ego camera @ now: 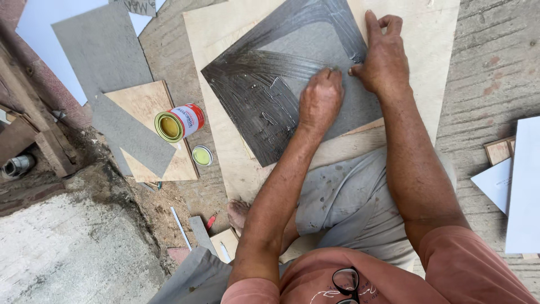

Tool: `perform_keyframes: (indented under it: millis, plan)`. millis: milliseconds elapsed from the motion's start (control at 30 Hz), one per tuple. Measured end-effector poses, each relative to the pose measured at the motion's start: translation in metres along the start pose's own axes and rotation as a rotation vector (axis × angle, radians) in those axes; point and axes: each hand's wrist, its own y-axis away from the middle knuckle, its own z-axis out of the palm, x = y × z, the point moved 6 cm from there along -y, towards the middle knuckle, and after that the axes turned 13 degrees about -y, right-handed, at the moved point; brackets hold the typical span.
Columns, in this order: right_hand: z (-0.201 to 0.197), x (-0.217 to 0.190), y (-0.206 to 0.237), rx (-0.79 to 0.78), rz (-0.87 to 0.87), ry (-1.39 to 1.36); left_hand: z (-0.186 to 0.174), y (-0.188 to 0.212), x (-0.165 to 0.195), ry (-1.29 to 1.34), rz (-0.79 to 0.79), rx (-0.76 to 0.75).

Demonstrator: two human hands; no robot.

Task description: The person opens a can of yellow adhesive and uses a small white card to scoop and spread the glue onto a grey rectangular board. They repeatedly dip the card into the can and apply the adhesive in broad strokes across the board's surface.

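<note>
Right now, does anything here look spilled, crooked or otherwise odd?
Yes: the open can lies tipped on its side on a small plywood board, its lid off beside it. No spill shows. Both hands press the wet, smeared grey sheet.

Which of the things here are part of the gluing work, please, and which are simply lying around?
In use: grey sheet, left hand, right hand, plywood board, open glue can, can lid.
Lying about: white sheets, pipe, wood scraps.
</note>
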Motion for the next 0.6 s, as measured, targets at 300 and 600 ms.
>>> perform_keyframes:
  millis: [300,600]
  plan:
    - [-0.011,0.021,0.0,-0.088,0.106,0.001,-0.021,-0.018,-0.215,-0.049,-0.576,0.139]
    - [-0.022,0.006,0.004,-0.147,0.174,-0.136,0.032,-0.054,-0.016,0.046,-0.096,-0.041]
